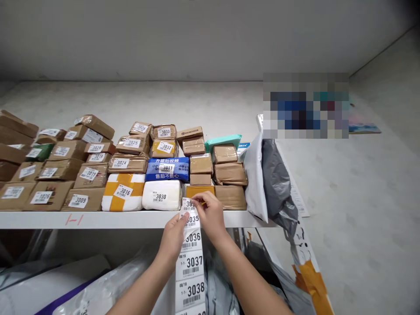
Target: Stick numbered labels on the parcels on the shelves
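Note:
A long strip of white number labels [192,262] hangs down in front of the shelf edge, printed 3035, 3036, 3037, 3038 and on. My left hand [173,232] grips the strip near its upper end, thumb lying on the 3035 label. Higher up, my right hand [211,214] pinches the top label [187,204], whose number is partly covered by the fingers. Just behind the hands sits a yellow-orange parcel [193,191] in the bottom row, partly hidden. Left of it stands a white parcel [160,195] labelled 3030, under a blue-wrapped parcel [167,168] labelled 3031.
Stacked cardboard boxes [52,192] with number labels fill the left of the white shelf [111,221]. Unlabelled brown boxes [229,197] stand right of the hands. White and grey mailing bags [275,179] lean at the shelf's right end. Bagged parcels [98,284] lie below.

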The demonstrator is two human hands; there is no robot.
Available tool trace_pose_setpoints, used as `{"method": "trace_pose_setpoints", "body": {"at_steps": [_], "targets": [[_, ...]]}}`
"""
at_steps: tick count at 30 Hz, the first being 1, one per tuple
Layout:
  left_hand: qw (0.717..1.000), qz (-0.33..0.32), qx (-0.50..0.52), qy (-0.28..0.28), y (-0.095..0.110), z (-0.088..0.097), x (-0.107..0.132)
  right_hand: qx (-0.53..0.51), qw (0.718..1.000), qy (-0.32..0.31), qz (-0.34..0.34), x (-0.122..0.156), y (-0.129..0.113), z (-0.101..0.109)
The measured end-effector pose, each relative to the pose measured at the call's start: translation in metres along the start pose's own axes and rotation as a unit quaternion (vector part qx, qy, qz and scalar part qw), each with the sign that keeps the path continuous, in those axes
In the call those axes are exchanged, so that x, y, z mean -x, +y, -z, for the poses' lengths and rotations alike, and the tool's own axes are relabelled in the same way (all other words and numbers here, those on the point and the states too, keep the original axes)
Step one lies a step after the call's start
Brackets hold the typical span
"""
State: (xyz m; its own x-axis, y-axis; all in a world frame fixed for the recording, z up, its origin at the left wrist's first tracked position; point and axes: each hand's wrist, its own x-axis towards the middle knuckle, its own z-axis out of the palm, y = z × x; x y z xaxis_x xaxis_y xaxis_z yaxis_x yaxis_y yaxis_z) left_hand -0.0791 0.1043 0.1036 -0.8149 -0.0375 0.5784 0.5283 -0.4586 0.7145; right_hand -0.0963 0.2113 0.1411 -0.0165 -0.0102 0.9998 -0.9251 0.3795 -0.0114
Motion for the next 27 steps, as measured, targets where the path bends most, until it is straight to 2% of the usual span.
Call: {"method": "trace_pose_setpoints", "body": {"at_steps": [5,7,10,13,15,18,19,20,22,24,27], "targets": [[0.999,-0.042,0.032,0.005,-0.001,-0.006,0.012,0.039,0.991,0.070,0.106,0.007,-0.007,0.000],[0.998,-0.051,0.037,0.019,0.002,-0.009,0.015,0.018,0.992,0.101,0.078,0.010,-0.010,-0.001],[0.998,-0.033,0.036,0.035,0.010,-0.011,0.016,-0.052,0.992,0.116,-0.023,0.011,-0.014,-0.004],[0.999,-0.020,0.032,0.009,0.012,-0.008,0.019,-0.061,0.991,0.113,-0.039,0.012,-0.017,-0.004],[0.999,-0.027,0.016,-0.023,0.005,0.000,0.023,-0.031,0.989,0.141,-0.028,0.010,-0.015,0.000],[0.999,-0.023,-0.022,-0.028,-0.014,0.022,0.032,0.023,0.972,0.224,-0.067,-0.003,-0.003,0.015],[0.999,-0.011,-0.026,-0.019,-0.020,0.030,0.034,0.036,0.973,0.215,-0.078,-0.009,0.002,0.020],[1.000,0.003,-0.021,-0.007,-0.025,0.037,0.036,0.047,0.980,0.177,-0.080,-0.015,0.007,0.023],[1.000,0.026,0.004,0.016,-0.028,0.047,0.036,0.074,0.993,0.062,-0.061,-0.025,0.012,0.026],[0.999,0.029,0.029,0.036,-0.024,0.048,0.034,0.123,0.991,-0.018,-0.041,-0.029,0.013,0.022],[0.998,0.013,0.046,0.030,-0.012,0.040,0.032,0.212,0.976,-0.044,-0.037,-0.027,0.007,0.014]]}}
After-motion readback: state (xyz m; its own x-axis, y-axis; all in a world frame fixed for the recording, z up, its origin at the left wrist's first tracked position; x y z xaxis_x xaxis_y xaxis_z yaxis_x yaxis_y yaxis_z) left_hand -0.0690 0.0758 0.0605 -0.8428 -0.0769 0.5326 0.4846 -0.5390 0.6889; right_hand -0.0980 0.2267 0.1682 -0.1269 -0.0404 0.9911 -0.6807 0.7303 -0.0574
